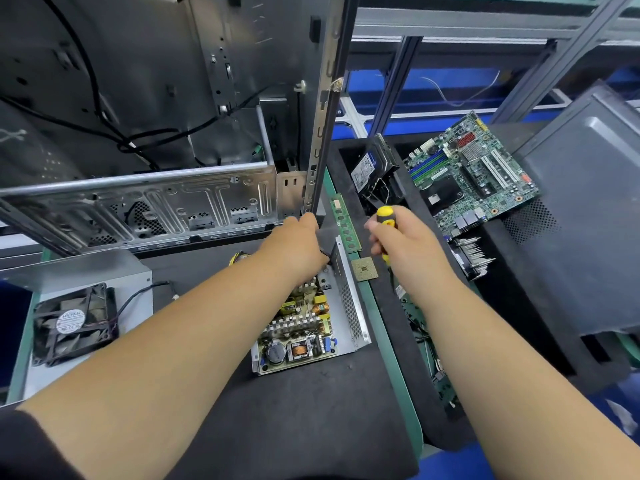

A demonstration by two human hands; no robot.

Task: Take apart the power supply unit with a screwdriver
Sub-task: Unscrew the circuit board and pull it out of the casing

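The fingers of the left hand (298, 247) grip the far end of the open power supply (311, 320), just beside the right-hand fingers (375, 233) wrapped round the screwdriver (385, 220); better steady the case firmly before turning.

Single head-worn wide-angle view, looking forward and down over both forearms. Close above the black foam work mat (311, 410); edges curve with lens distortion.

Both bare forearms reach forward from the lower corners, a dark sleeve at the left elbow. The left hand (294, 247) lies palm down, fingers curled over something unseen beneath it. The right hand (405, 244) is closed in a fist around a yellow-handled screwdriver (386, 220), handle end up.
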